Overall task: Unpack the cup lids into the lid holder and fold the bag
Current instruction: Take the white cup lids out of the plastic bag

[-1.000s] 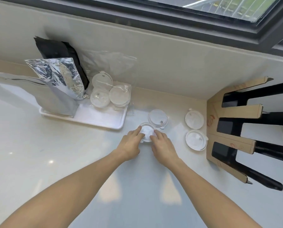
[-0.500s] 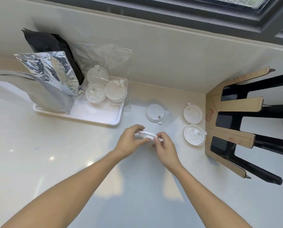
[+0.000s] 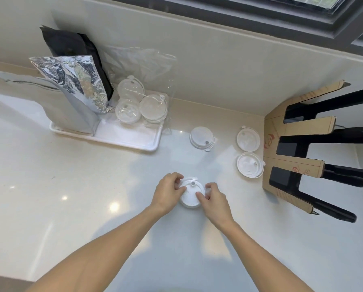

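Note:
Both my hands grip one white cup lid (image 3: 190,194) near the counter's middle: my left hand (image 3: 167,192) on its left rim, my right hand (image 3: 214,197) on its right rim. Three more white lids lie loose on the counter: one (image 3: 201,137) further back, two (image 3: 248,138) (image 3: 249,165) beside the lid holder (image 3: 290,144), a cardboard-and-black slotted rack at the right. A clear plastic bag (image 3: 138,66) leans on the wall, with several clear lids (image 3: 142,104) inside it.
A white tray (image 3: 121,140) at the back left carries a grey pouch (image 3: 71,106), a crinkled foil bag (image 3: 71,76) and a black bag (image 3: 71,45). The wall and a dark window frame (image 3: 260,15) run along the back.
My hands lifted the lid from beside the loose lid further back and drew it toward me, turning it so its top faces up. The camera view shifted too.

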